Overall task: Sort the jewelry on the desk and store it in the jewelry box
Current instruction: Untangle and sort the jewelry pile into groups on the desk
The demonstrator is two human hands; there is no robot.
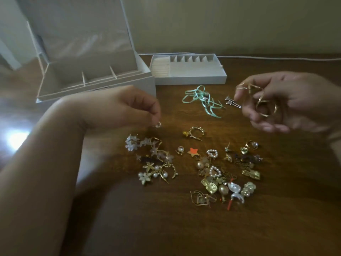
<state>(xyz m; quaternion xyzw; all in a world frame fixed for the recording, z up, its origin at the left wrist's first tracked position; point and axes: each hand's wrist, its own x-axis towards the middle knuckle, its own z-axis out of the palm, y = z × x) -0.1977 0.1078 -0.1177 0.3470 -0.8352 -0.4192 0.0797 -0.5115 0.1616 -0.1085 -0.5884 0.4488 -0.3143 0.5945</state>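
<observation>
Bare desk lies open across the whole near edge and along the right side, and a clear strip runs between the left hand and the right hand, broken only by the green ribbon piece and a gold cuff earring. The middle is crowded by a flower-and-pearl cluster and, just right of it, a wider pile of mixed earrings with only narrow gaps of wood between pieces. Behind, the open jewelry box and the drawer tray close off the far side, their compartments open from above

White jewelry box, mint-green ribbon
</observation>
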